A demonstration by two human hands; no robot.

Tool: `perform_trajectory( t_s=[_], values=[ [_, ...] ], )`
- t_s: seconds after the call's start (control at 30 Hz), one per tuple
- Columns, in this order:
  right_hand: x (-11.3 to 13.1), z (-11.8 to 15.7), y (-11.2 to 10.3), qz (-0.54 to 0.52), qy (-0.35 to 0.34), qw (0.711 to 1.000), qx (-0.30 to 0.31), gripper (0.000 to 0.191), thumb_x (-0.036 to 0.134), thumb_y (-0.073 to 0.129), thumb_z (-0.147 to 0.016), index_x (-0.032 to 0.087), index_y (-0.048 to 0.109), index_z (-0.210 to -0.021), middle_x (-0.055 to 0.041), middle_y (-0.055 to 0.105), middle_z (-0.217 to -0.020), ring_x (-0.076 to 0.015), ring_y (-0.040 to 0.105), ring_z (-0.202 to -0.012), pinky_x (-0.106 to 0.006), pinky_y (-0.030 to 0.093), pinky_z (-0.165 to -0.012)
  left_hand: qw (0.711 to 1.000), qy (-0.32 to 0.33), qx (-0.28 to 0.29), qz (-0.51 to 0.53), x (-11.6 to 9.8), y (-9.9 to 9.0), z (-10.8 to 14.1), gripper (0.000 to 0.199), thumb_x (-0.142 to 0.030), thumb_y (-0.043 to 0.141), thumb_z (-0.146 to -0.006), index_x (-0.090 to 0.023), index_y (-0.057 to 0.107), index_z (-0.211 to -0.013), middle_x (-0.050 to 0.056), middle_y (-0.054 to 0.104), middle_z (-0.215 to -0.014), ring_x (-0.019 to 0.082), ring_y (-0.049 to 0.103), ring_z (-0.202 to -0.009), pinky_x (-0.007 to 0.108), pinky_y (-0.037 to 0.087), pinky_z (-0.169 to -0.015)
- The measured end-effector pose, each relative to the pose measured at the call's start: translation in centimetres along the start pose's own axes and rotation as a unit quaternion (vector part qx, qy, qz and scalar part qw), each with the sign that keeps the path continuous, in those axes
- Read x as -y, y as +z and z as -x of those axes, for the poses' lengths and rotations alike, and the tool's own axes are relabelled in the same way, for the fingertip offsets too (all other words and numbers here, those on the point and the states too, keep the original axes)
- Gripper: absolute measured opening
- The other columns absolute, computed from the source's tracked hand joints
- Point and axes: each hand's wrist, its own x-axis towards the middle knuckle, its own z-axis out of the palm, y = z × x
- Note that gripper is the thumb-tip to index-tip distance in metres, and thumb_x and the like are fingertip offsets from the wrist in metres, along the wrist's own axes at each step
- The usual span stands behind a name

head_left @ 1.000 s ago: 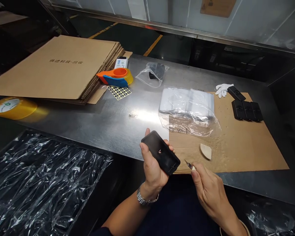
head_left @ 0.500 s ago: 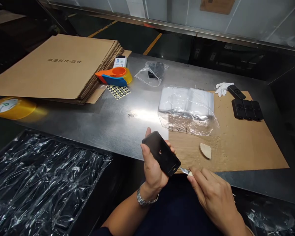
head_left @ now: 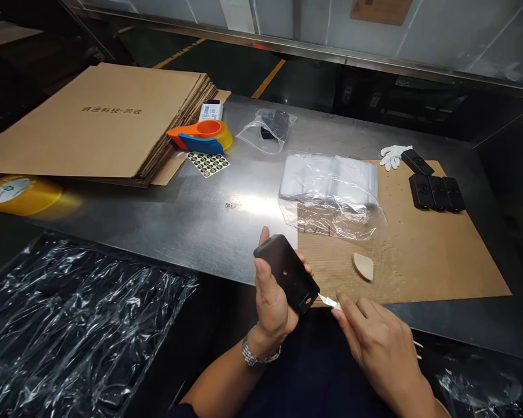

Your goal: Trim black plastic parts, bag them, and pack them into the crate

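Observation:
My left hand [head_left: 272, 305] is wrapped round a black plastic casing [head_left: 285, 270], tilted, with a small hole near its middle and an oval slot at its lower end. In my right hand [head_left: 377, 334] is a craft knife [head_left: 330, 301], pinched near the base of its pointed metal blade. The blade's tip is at the casing's lower right corner; whether it touches, I cannot tell. On the cardboard sheet [head_left: 453, 255] beyond my right hand lies a pale wedge-shaped piece [head_left: 363, 267].
A stack of clear plastic bags [head_left: 329, 183] lies mid-bench. Several black casings [head_left: 436, 193] and a white glove [head_left: 394, 157] are at right. Flattened cartons [head_left: 100, 128], a tape dispenser [head_left: 203, 136], a sticker sheet [head_left: 209, 164] and a tape roll [head_left: 21, 194] are left. Black plastic sheeting [head_left: 82, 325] fills the lower left.
The casing has tilted slightly in my left hand, and the knife blade has turned a little at its corner. The bench items have shifted only slightly with the view.

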Motion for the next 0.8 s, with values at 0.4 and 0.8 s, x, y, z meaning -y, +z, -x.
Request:
perform_trajectory(
  t_s=[0.4,0.8],
  values=[
    [-0.71,-0.17,0.05,-0.120,0.006,0.992,0.037,0.032,0.031,0.032,-0.096,0.020,0.054,-0.074,0.0030,0.055,-0.055,-0.0102,0.050,-0.045,-0.025,0.023,-0.048,0.999,-0.049,0.002,-0.010,-0.34,-0.01,-0.33,0.055,-0.057,0.038,-0.083,-0.041,0.029,-0.135,0.001,0.058,-0.074,0.012,0.057,-0.061,0.026,0.049,-0.059],
    [-0.90,-0.31,0.84,-0.129,0.050,0.983,0.121,0.039,0.037,0.027,-0.096,0.020,0.047,-0.068,0.0028,0.052,-0.049,-0.0098,0.046,-0.038,-0.026,0.017,-0.045,0.999,-0.038,0.015,-0.034,-0.01,-0.19,-0.20,0.058,-0.059,0.042,-0.081,-0.041,0.028,-0.135,0.000,0.058,-0.076,0.013,0.057,-0.063,0.026,0.049,-0.060]
  ],
)
